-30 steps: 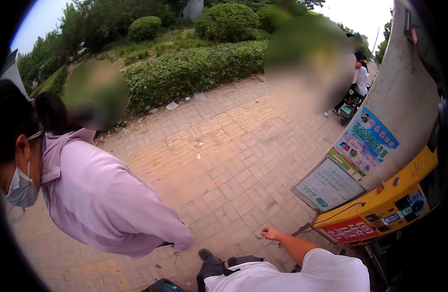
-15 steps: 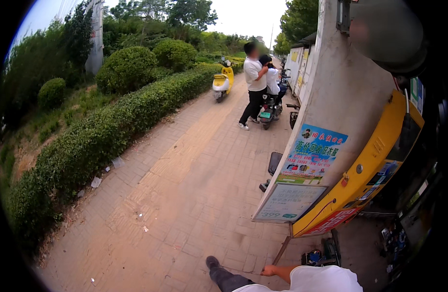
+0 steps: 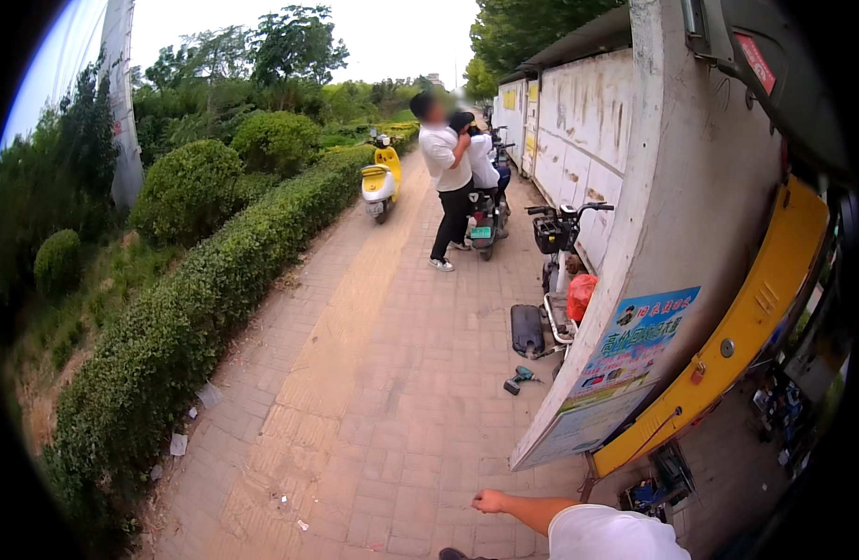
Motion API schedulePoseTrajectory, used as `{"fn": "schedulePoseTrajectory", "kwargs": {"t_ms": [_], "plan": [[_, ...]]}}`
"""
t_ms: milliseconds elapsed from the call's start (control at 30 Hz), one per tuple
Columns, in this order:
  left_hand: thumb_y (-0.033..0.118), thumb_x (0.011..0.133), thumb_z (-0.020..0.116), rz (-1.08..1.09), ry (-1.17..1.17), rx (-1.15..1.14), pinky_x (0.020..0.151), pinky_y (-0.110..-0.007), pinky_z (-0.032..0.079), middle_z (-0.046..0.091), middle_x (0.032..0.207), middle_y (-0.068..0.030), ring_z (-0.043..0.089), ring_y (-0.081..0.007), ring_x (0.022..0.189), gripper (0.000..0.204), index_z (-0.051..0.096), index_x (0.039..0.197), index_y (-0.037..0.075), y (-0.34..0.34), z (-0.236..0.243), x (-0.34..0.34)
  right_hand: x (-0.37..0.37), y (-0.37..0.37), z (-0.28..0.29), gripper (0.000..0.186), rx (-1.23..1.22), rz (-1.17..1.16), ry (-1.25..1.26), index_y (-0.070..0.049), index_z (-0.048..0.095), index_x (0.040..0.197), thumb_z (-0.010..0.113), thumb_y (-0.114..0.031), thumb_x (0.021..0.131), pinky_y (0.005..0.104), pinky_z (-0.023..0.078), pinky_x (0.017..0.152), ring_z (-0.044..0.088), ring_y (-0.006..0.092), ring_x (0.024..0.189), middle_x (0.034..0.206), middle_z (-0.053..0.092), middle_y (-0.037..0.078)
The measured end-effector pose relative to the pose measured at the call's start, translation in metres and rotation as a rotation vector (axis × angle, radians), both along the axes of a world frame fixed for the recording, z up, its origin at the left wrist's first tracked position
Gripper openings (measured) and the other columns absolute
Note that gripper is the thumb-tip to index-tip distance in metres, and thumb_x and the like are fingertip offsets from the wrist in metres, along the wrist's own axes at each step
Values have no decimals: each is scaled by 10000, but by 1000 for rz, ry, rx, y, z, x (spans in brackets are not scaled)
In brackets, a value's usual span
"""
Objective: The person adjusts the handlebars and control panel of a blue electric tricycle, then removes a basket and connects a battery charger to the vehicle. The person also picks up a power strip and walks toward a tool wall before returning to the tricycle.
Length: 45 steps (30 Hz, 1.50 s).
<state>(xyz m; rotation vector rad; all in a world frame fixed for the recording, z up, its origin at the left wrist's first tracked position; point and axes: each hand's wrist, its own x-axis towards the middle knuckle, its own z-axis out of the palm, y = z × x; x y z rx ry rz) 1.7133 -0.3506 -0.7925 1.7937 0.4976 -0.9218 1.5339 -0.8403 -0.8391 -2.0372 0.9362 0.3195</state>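
My right hand (image 3: 488,501) hangs over the paving at the bottom, its fingers curled inward and nothing visible in them. Its bare forearm comes out of a white sleeve (image 3: 616,535). Close by on the right stands a pale wall panel (image 3: 677,196) with a blue poster (image 3: 635,331); the hand is apart from it. A teal-and-black cordless drill (image 3: 519,380) lies on the bricks ahead, beside a dark flat part (image 3: 527,330). My left hand is out of the picture.
A parked scooter (image 3: 558,233) with a red bag (image 3: 581,297) stands past the panel. Ahead, a person (image 3: 445,168) stands behind someone on another scooter (image 3: 484,224). A yellow-white scooter (image 3: 381,182) is near the hedge (image 3: 196,299). A yellow cabinet (image 3: 728,350) lines the right.
The view has shifted right and forward, bringing the drill and the scooter with the red bag into sight. My right arm is stretched further out, and less of my leg shows.
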Motion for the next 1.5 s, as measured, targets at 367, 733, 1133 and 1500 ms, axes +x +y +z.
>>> {"fn": "schedulePoseTrajectory", "kwargs": {"t_ms": [367, 733, 1133, 1500], "plan": [[224, 876, 484, -79, 49, 15, 629, -379, 484, 615, 849, -115, 585, -221, 753, 286, 612, 1039, 27, 39, -26, 132, 24, 58, 5, 451, 177, -146, 296, -74, 660, 1052, 537, -441, 822, 340, 485, 498, 611, 188, 611, 760, 660, 102], [210, 874, 477, -181, 94, 39, 609, -376, 483, 617, 824, -114, 586, -211, 728, 278, 620, 1028, 28, 84, -61, 229, 41, 105, 21, 455, 223, -412, 327, -58, 647, 1067, 541, -428, 824, 315, 502, 540, 641, 175, 720, 896, 673, 66], [220, 875, 477, -282, 54, 38, 609, -370, 485, 621, 832, -111, 589, -208, 730, 282, 620, 1025, 29, 18, -39, 260, 57, 71, 10, 475, 270, -423, 385, -94, 621, 1128, 544, -450, 823, 322, 517, 574, 658, 185, 812, 977, 669, 62], [228, 876, 477, -284, 28, 68, 608, -363, 486, 625, 840, -108, 592, -205, 731, 285, 620, 1023, 31, -19, -26, 252, 107, 3, -14, 431, 254, -355, 208, -52, 650, 1061, 567, -399, 818, 326, 460, 480, 600, 169, 625, 853, 663, 84]]}}
